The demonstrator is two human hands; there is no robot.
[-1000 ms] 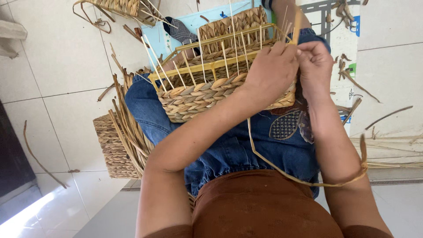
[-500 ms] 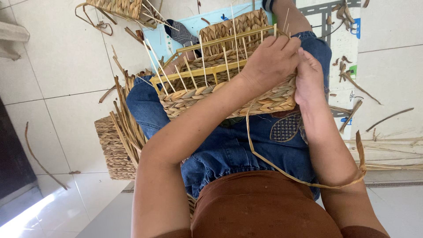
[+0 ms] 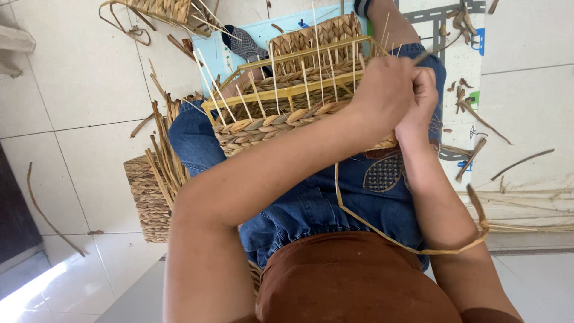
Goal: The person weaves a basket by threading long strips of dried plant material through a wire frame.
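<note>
A half-woven straw basket (image 3: 281,122) on a yellow wire frame (image 3: 287,93) rests on my denim-clad lap. Braided straw covers its lower band; thin pale spokes stick up from the frame. My left hand (image 3: 382,90) and my right hand (image 3: 421,101) are pressed together at the basket's right upper corner, both pinching a straw strand (image 3: 382,233) there. The strand loops down from my hands across my lap and over my right forearm.
A finished small woven basket (image 3: 146,197) stands on the tiled floor at left, with a bundle of dry straw stalks (image 3: 164,149) leaning beside it. Another woven piece (image 3: 158,9) lies at the top. Straw scraps litter the play mat (image 3: 472,72) at right.
The view has shifted slightly. My hands have moved a little up along the basket's right corner, still working the strand.
</note>
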